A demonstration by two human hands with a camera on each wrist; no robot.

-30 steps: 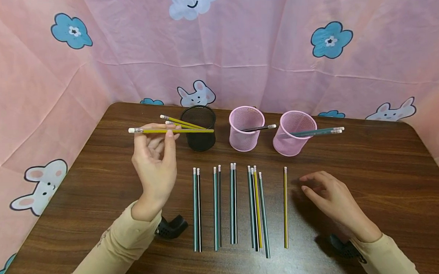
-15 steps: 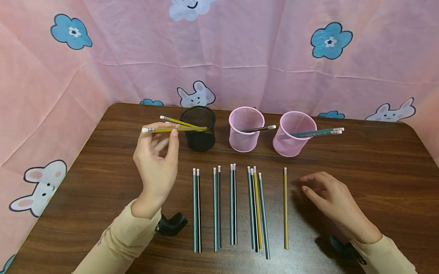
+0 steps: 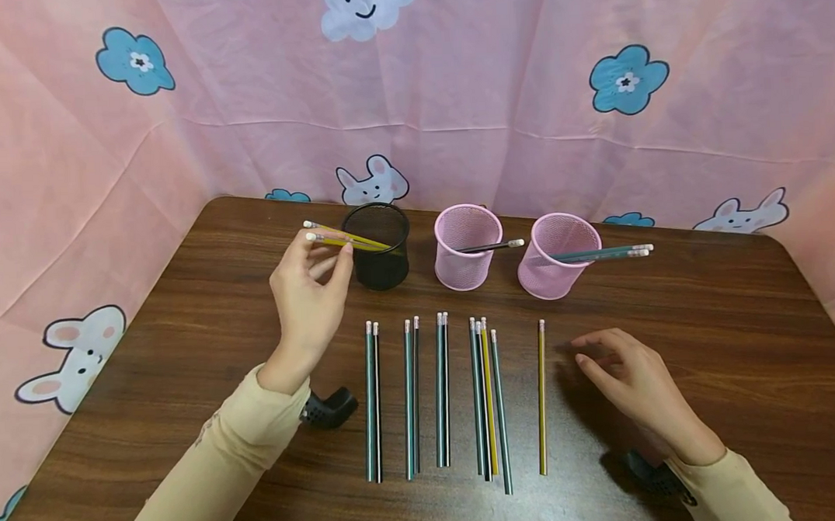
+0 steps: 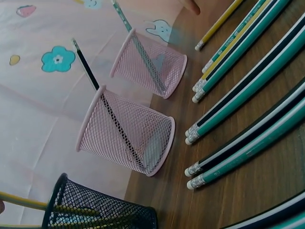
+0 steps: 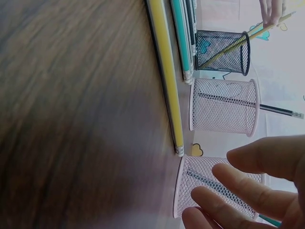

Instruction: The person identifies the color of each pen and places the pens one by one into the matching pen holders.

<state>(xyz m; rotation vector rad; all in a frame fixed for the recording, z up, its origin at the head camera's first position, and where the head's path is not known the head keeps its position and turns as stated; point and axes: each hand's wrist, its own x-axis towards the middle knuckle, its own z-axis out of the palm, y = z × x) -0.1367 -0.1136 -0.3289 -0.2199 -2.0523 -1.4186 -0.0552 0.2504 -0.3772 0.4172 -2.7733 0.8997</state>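
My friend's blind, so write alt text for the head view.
A left hand holds a yellow pencil at a round black mesh cup, near two pink mesh cups. Green, black and yellow pencils lie on the brown table near the right hand.

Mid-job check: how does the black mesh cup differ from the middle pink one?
The black cup holds yellow pencils; the middle pink cup holds one black pencil. In the head view, the black cup's pencils lean left, the pink cup's leans right. The left hand pinches a yellow pencil at the black cup; no hand is at the pink cup. Both are round mesh cups standing upright on the table.
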